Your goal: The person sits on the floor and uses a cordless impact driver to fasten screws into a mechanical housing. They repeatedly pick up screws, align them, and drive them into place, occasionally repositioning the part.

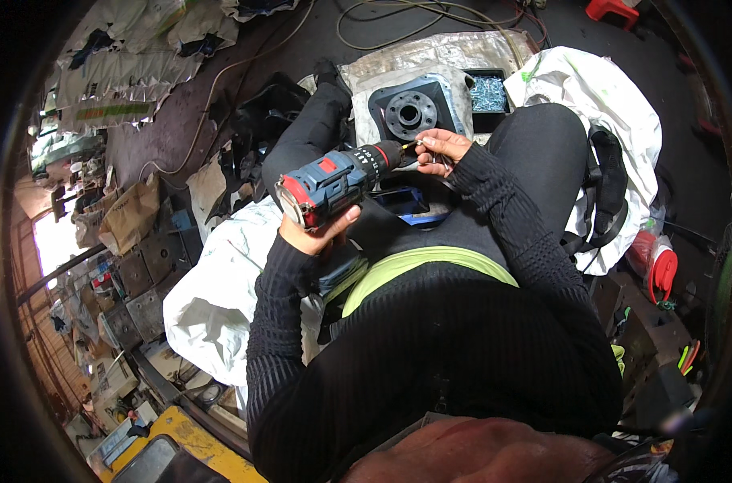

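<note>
Packaging noted, clock directions from frame centre:

- 10 to 11 o'clock, far: row of pale printed sacks [128, 60] lying flat on dark floor, overlapping; one with a green and orange band; dark patches on others.
- 9 o'clock: brown paper bag [129, 216], crumpled, standing open, dark print on its face.
- 8 o'clock, near lower rim: small light cartons [108, 378] stacked among clutter, too blurred for detail.
- 12 to 1 o'clock: black rectangular tray [488, 95], open top, filled with shiny small metal pieces.
- 3 o'clock, right edge: red container with white label [654, 262], lying tilted.

No screens or signs discernible.
</note>
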### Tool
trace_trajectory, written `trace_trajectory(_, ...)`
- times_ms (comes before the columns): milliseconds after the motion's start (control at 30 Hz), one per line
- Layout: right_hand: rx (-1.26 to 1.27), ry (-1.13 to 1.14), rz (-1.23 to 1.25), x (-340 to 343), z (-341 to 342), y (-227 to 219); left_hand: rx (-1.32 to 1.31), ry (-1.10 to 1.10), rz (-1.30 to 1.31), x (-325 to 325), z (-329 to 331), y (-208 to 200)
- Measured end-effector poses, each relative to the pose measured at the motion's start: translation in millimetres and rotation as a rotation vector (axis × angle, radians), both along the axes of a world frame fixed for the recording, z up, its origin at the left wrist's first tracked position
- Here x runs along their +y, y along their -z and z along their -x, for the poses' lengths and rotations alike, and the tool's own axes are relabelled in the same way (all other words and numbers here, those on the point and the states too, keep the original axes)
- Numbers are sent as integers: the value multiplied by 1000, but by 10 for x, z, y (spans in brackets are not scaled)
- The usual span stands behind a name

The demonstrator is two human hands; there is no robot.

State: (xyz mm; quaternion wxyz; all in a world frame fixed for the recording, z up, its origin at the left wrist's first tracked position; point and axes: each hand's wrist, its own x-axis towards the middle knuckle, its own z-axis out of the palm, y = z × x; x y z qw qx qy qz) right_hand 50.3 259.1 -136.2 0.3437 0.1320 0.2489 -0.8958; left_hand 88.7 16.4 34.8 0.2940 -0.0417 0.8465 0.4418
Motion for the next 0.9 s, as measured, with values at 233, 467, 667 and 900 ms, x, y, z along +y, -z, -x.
trace_trajectory(233,20,-34,-11,-16,-15,-6,198,177,53,-40,5,27)
trace_trajectory(467,48,-141,-130,-17,-13,-24,336,383,149,139,34,-231)
trace_trajectory(667,120,-291,-101,19,24,41,409,397,49,-7,16,-33)
trace_trajectory(900,-29,174,-409,170,122,592,199,30,28,-48,149,143)
